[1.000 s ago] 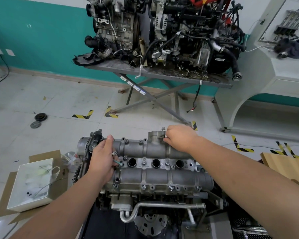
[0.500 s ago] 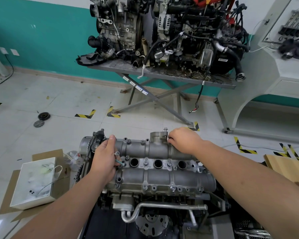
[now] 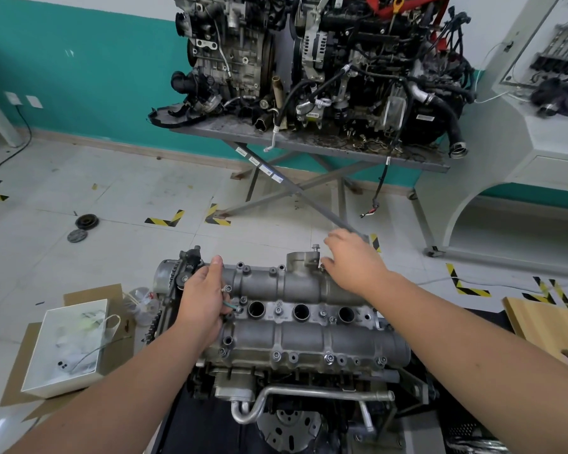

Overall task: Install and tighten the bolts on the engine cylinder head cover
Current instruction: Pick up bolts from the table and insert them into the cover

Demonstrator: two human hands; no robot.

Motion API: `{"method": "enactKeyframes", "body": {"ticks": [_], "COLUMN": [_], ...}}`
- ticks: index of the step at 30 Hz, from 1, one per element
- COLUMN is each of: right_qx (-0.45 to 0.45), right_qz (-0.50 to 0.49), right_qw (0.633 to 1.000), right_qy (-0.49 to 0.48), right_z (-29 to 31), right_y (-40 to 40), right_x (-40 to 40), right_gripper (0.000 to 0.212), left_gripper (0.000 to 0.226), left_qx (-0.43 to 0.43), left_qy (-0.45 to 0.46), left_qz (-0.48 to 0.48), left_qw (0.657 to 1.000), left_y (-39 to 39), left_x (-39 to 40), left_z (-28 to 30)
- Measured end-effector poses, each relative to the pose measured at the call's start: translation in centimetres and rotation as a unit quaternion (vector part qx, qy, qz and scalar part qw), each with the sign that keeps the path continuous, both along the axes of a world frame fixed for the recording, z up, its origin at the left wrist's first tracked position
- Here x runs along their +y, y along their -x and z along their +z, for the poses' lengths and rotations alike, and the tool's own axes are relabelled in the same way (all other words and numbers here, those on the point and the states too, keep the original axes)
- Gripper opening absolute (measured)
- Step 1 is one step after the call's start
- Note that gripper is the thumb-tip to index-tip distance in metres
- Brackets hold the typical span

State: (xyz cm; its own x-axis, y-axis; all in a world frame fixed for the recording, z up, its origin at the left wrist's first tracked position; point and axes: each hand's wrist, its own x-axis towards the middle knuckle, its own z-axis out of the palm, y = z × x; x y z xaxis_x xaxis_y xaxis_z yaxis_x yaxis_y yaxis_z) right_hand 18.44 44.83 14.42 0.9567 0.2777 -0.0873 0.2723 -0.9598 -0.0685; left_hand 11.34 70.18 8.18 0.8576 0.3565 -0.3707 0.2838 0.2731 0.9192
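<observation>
Right hand (image 3: 354, 263): lifted off, fingers now loosely spread beside the bolt (image 3: 315, 248).
Bolt: left standing proud, not tightened.
Left hand (image 3: 204, 303): green tool pinched.

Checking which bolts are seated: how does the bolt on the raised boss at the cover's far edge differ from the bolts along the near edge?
The far bolt stands proud, shank exposed, head well above its boss; the near-edge bolts sit low, heads against the cylinder head cover. The far bolt is beside the right hand; no hand is near the others. All have flanged heads.
</observation>
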Motion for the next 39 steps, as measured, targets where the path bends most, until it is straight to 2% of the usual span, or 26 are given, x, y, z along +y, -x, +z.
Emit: {"method": "enactKeyframes", "body": {"ticks": [2, 3, 4, 6, 7, 10, 12, 15, 16, 18, 21, 24, 33, 36, 39], "right_qx": [-0.061, -0.033, 0.034, 0.165, 0.176, 0.116, 0.124, 0.131, 0.118, 0.068, 0.005, 0.014, 0.034, 0.019, 0.022], "right_qz": [-0.018, -0.008, 0.009, 0.052, 0.073, 0.048, 0.017, 0.019, 0.021, 0.016, 0.024, 0.043, 0.077, 0.069, 0.077], "right_qw": [0.988, 0.979, 0.969, 0.946, 0.942, 0.928, 0.904, 0.889, 0.893, 0.925, 0.982, 0.994, 0.994, 0.993, 0.993], "right_qy": [-0.139, -0.201, -0.246, -0.275, -0.277, -0.352, -0.408, -0.439, -0.434, -0.372, -0.189, -0.099, -0.065, -0.098, -0.085], "right_z": [1.7, 2.8, 3.7, 4.5, 4.4, 3.8, 3.4, 3.2, 3.2, 3.3, 3.1, 1.5, -1.1, -1.0, -0.6], "right_y": [1.2, 2.0, 2.9, 4.8, 5.5, 6.3, 6.3, 5.7, 5.2, 3.6, 0.7, -0.9, -1.2, -1.3, -1.4], "right_x": [1.7, 2.9, 4.2, 6.7, 7.6, 8.7, 8.7, 8.1, 7.8, 6.7, 5.3, 5.3, 6.6, 6.0, 5.4], "right_gripper": [0.035, 0.036, 0.038, 0.041, 0.036, 0.018, 0.017, 0.018, 0.019, 0.015, 0.02, 0.024, 0.029, 0.024, 0.023], "left_gripper": [0.041, 0.042, 0.042, 0.043, 0.044, 0.046, 0.046, 0.043, 0.043, 0.044, 0.046, 0.046, 0.044, 0.046, 0.048], "left_qx": [0.006, 0.002, -0.006, -0.009, -0.002, 0.011, 0.022, 0.017, 0.01, -0.004, -0.015, -0.026, -0.04, -0.037, -0.037], "left_qy": [-0.028, -0.032, -0.024, 0.005, 0.013, 0.094, 0.142, 0.146, 0.139, 0.115, 0.042, -0.005, -0.041, -0.044, -0.052], "left_qz": [-0.007, -0.004, 0.007, 0.036, 0.043, 0.049, 0.061, 0.079, 0.081, 0.072, 0.034, -0.005, -0.066, -0.078, -0.085], "left_qw": [1.0, 0.999, 1.0, 0.999, 0.999, 0.994, 0.988, 0.986, 0.987, 0.991, 0.998, 1.0, 0.996, 0.995, 0.994], "left_y": [-0.3, -0.5, -0.8, -1.6, -1.9, -2.2, -2.1, -2.0, -1.9, -1.7, -1.0, -0.2, 0.1, 0.0, -0.2], "left_x": [-0.7, -1.2, -1.9, -3.2, -3.8, -5.1, -5.1, -3.9, -3.3, -2.1, -0.3, 0.7, 1.2, 1.2, 1.2], "left_z": [0.9, 1.6, 2.4, 4.0, 4.7, 5.7, 5.7, 4.8, 4.3, 3.3, 1.5, -0.2, -2.4, -2.6, -2.6]}}
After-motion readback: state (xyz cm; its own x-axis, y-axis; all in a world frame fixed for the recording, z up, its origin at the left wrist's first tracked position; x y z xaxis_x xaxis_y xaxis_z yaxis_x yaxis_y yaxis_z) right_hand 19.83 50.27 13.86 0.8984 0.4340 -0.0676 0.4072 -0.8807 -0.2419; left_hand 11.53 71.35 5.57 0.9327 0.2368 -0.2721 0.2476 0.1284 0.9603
